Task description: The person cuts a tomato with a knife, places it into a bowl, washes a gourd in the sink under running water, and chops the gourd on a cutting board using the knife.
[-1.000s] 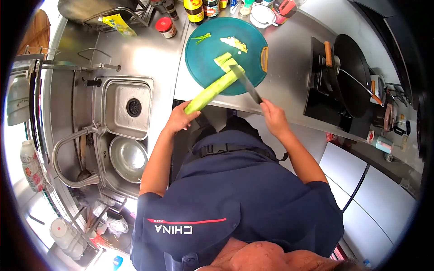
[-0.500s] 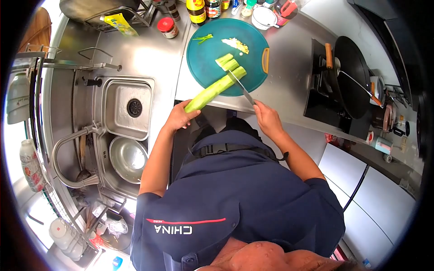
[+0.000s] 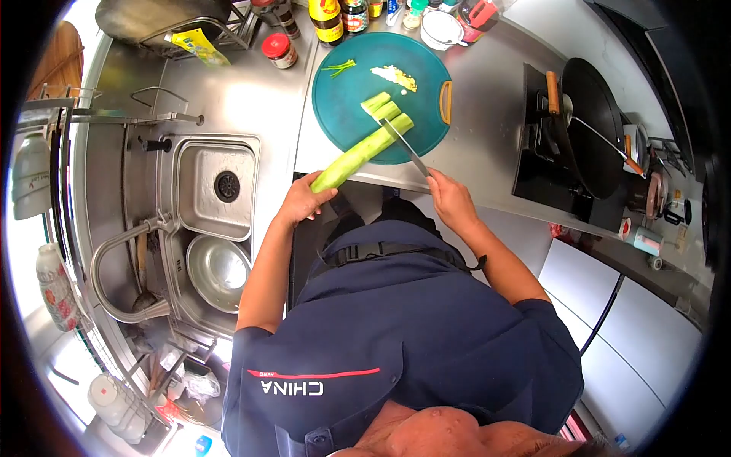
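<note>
A long peeled green vegetable [image 3: 352, 161], like a loofah or cucumber, lies slantwise over the near edge of the round teal cutting board [image 3: 346, 114]. My left hand [image 3: 304, 199] is closed round its near end, off the board. In my right hand [image 3: 451, 199] is the handle of a kitchen knife [image 3: 410, 151]. The blade rests across the vegetable near its far end. Cut green pieces [image 3: 376, 104] lie just beyond the blade. Farther back on the board are chopped pale bits [image 3: 394, 77], perhaps garlic, and a few thin green stalks [image 3: 339, 68].
To the left is a double sink [image 3: 217, 145] with a metal bowl [image 3: 217, 266] and a curved faucet [image 3: 103, 266]. A red-lidded jar [image 3: 279, 50], sauce bottles [image 3: 326, 21] and a white bowl [image 3: 442, 30] stand behind the board. On the right, a wok [image 3: 594, 129] sits on the stove.
The view has shifted very slightly. Both hands, the knife and the vegetable stay in nearly the same places.
</note>
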